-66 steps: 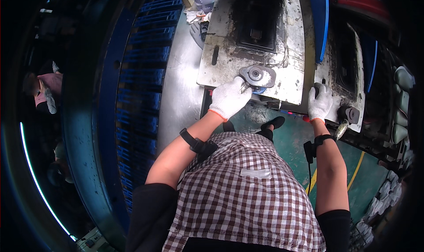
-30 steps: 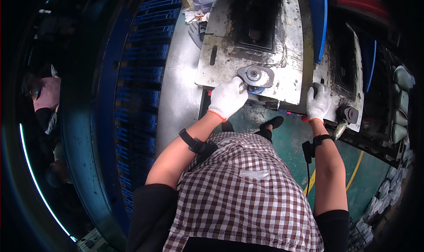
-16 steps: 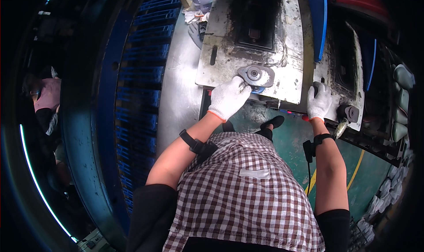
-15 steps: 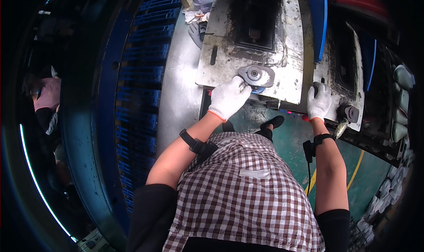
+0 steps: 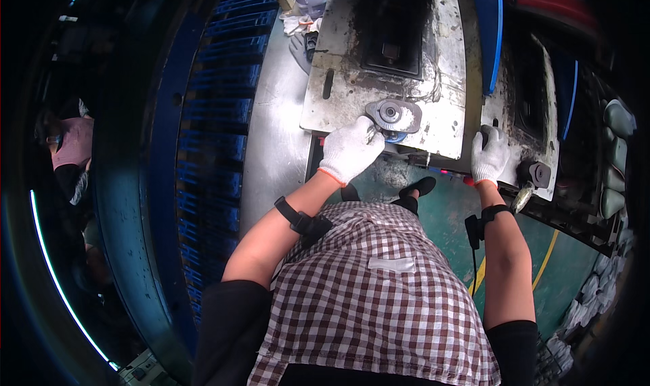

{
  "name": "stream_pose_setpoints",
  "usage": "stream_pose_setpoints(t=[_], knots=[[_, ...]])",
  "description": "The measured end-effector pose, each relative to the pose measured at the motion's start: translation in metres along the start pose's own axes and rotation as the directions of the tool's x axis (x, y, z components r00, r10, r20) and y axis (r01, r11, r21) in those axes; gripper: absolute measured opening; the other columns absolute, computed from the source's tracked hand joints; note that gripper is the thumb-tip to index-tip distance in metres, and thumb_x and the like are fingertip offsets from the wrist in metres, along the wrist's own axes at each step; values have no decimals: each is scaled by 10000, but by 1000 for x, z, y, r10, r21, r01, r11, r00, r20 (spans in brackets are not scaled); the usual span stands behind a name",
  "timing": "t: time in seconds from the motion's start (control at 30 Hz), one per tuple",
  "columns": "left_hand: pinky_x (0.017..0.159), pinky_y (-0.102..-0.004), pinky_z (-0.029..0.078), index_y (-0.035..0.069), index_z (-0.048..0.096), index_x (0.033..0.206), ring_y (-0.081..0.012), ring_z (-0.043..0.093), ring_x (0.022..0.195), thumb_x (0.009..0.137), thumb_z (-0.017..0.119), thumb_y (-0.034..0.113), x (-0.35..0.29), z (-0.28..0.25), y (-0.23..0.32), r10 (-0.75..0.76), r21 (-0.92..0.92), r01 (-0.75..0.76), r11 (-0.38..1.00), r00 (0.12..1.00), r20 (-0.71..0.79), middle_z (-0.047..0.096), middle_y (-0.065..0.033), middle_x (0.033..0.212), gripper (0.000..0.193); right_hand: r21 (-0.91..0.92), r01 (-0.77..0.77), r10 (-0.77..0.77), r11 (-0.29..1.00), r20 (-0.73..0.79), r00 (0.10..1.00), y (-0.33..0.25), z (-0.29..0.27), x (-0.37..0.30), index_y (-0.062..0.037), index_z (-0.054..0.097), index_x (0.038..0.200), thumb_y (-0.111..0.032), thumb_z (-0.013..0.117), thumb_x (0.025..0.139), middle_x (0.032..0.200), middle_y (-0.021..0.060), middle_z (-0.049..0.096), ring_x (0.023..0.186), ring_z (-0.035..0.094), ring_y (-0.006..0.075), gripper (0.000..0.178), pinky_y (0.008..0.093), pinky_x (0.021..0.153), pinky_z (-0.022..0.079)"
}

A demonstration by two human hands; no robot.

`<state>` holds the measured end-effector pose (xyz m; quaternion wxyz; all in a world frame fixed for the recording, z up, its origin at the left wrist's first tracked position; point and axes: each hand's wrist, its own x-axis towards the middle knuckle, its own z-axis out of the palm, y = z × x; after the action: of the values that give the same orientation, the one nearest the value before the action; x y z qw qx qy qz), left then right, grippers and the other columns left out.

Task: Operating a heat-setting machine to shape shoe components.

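My left hand (image 5: 352, 150), in a white knit glove with an orange cuff, has its fingers closed at the left end of a grey oval flanged piece (image 5: 405, 117). This piece has a round raised centre and lies at the near edge of a worn metal plate (image 5: 440, 132). What the fingertips grip is hidden. Under the piece, a bit of blue shows. To the right, my gloved right hand (image 5: 490, 154) is at the left edge of a second metal plate (image 5: 547, 166). Its fingers are curled, with something dark between thumb and fingers that I cannot make out.
Black rectangular recesses (image 5: 393, 51) mark the plates. A dark block (image 5: 535, 174) sits on the right plate's near corner. A blue upright panel (image 5: 492, 41) stands between the plates. Leftward are a steel ledge (image 5: 274, 142) and blue slatted racks (image 5: 215, 142). Another person (image 5: 71, 142) is far left.
Both hands keep almost the same places and grips. The person at far left has shifted slightly.
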<state>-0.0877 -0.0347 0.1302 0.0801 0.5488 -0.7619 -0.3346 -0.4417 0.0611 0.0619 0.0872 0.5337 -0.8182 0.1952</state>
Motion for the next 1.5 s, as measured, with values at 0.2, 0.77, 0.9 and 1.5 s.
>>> stream_pose_setpoints(t=[0.2, 0.77, 0.9, 1.5], knots=[[809, -501, 580, 108, 679, 1221, -410, 747, 893, 954, 667, 433, -4, 2, 3, 23, 17, -22, 1000, 997, -75, 760, -209, 947, 420, 21, 6, -6, 1000, -12, 1000, 1, 0, -1, -110, 718, 1049, -193, 725, 885, 1092, 125, 705, 1080, 649, 360, 185, 491, 939, 504], [797, -504, 578, 124, 680, 1146, -406, 743, 879, 931, 709, 374, -2, 10, -2, 24, -34, -30, 999, 987, -157, 755, -197, 940, 332, 3, 18, -18, 1000, -14, 1000, -1, -1, -1, -109, 721, 1056, -201, 725, 886, 1099, 128, 704, 1066, 655, 363, 193, 486, 931, 511], [802, -490, 583, 138, 677, 1152, -384, 749, 878, 919, 728, 341, -5, 15, -4, 62, -69, -79, 994, 972, -226, 759, -181, 943, 313, -1, 4, -4, 1000, -5, 1000, -3, -3, 0, -109, 721, 1058, -201, 726, 886, 1100, 128, 706, 1070, 654, 364, 195, 486, 935, 510], [818, -467, 588, 141, 631, 1173, -375, 754, 923, 906, 742, 302, -3, 13, -5, 38, -150, -67, 986, 981, -191, 768, -153, 990, 331, 6, 1, -1, 1000, -1, 1000, -1, 0, -1, -116, 721, 1055, -210, 723, 886, 1103, 125, 703, 1093, 642, 358, 193, 489, 945, 497]])
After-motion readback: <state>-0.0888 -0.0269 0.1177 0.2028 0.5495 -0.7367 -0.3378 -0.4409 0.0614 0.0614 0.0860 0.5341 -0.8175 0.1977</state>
